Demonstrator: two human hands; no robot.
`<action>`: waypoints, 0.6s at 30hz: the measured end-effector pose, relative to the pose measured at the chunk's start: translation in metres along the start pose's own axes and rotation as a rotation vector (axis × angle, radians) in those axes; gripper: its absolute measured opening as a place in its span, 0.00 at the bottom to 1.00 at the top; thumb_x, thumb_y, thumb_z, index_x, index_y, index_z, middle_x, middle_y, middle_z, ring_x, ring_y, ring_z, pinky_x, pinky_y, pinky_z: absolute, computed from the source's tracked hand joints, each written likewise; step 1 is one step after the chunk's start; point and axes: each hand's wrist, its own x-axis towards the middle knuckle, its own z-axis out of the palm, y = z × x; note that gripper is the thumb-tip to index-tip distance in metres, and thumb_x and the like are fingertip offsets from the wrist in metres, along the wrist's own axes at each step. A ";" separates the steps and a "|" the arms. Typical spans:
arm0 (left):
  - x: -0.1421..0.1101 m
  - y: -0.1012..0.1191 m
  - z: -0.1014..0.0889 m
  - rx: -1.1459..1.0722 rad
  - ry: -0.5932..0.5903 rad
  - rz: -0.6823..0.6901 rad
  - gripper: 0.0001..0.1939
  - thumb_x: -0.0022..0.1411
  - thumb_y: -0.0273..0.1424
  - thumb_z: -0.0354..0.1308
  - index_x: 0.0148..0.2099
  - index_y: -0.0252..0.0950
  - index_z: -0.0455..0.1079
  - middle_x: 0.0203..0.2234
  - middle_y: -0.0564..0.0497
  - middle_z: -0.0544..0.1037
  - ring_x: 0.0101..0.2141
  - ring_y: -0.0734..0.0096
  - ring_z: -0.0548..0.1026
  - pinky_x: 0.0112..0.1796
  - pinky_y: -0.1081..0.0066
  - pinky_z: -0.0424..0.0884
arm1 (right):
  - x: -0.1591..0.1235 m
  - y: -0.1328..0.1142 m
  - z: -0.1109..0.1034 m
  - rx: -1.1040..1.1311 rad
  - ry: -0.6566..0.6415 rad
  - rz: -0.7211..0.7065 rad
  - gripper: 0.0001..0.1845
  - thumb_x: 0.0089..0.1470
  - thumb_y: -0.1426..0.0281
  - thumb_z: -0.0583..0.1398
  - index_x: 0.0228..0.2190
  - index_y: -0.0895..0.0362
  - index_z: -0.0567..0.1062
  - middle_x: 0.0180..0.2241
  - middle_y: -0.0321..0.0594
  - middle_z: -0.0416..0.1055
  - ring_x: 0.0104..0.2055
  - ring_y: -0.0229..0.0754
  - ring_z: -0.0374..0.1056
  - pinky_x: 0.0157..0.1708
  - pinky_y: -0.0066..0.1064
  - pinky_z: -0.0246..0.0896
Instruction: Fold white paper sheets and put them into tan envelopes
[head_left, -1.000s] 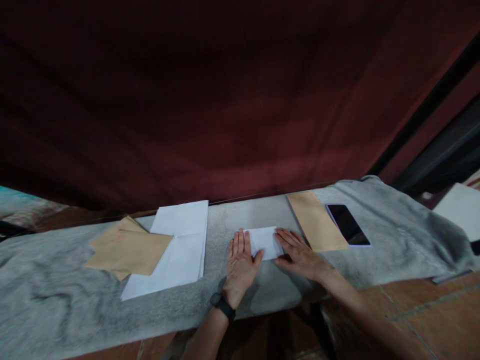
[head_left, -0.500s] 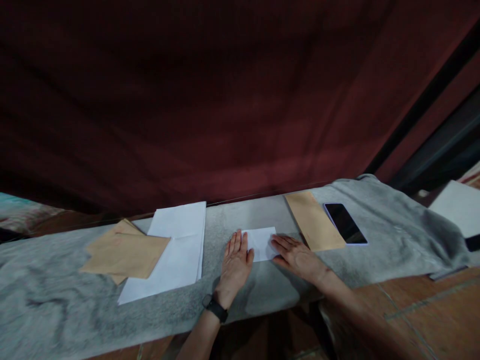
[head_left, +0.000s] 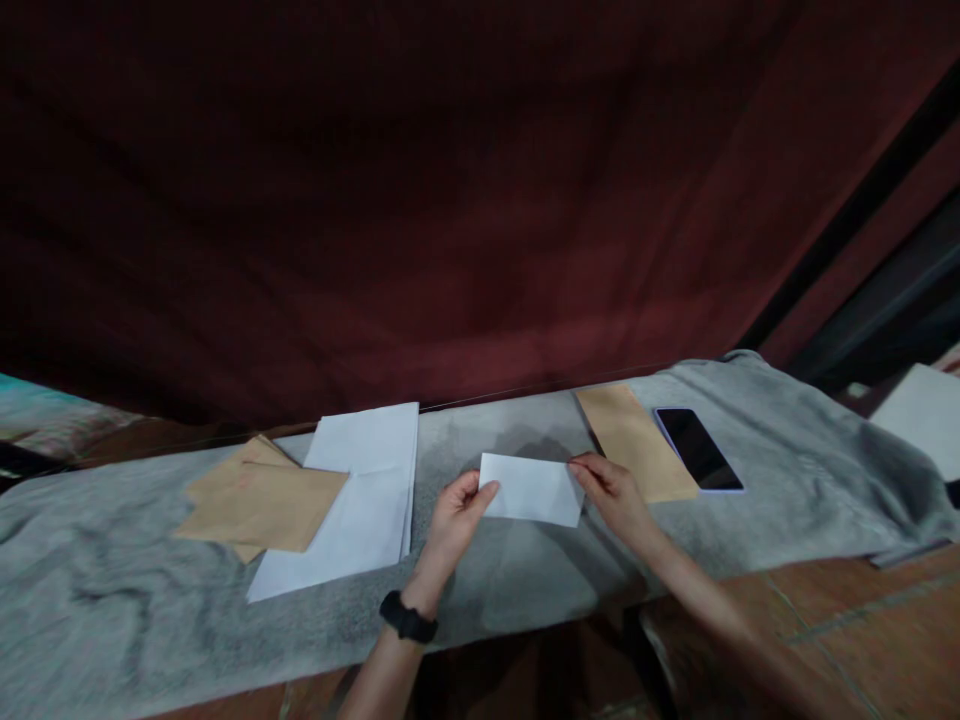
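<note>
A small folded sheet of white paper (head_left: 531, 490) is held up a little above the grey cloth, casting a shadow behind it. My left hand (head_left: 456, 512), with a dark watch on the wrist, pinches its left edge, thumb on top. At the upper right corner, my right hand (head_left: 611, 490) grips the paper between thumb and fingers. A brown envelope (head_left: 637, 445) lies just beyond my right hand. To the left of my left hand rests a stack of large white sheets (head_left: 360, 510).
Several brown envelopes (head_left: 270, 505) overlap the white stack's left side. A phone (head_left: 699, 450) in a purple case lies right of the single envelope. The grey cloth (head_left: 780, 480) covers the long surface, and a dark red curtain (head_left: 480, 250) hangs behind it.
Both hands lay flat on the folded paper before. Now they pinch its two ends and have lifted it off the cloth. The envelopes, white stack and phone stay in place.
</note>
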 end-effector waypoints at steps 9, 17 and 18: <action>-0.005 -0.024 0.022 0.208 0.155 -0.068 0.10 0.61 0.40 0.59 0.36 0.37 0.69 0.23 0.56 0.74 0.23 0.71 0.71 0.27 0.73 0.62 | -0.001 0.037 0.027 -0.067 0.069 0.156 0.23 0.57 0.66 0.55 0.53 0.56 0.71 0.41 0.43 0.76 0.35 0.45 0.73 0.40 0.39 0.71; -0.015 -0.006 0.026 0.753 0.207 -0.163 0.18 0.65 0.30 0.59 0.57 0.36 0.65 0.30 0.51 0.78 0.32 0.63 0.78 0.32 0.70 0.64 | -0.002 0.039 0.037 -0.511 -0.015 -0.070 0.23 0.64 0.73 0.49 0.58 0.55 0.68 0.53 0.48 0.71 0.49 0.47 0.73 0.49 0.40 0.72; -0.016 -0.004 0.026 0.836 0.186 -0.172 0.19 0.66 0.30 0.58 0.58 0.36 0.64 0.32 0.50 0.79 0.34 0.62 0.79 0.33 0.69 0.66 | -0.002 0.039 0.038 -0.564 -0.035 -0.077 0.23 0.64 0.74 0.49 0.58 0.55 0.68 0.53 0.48 0.71 0.49 0.47 0.73 0.49 0.40 0.72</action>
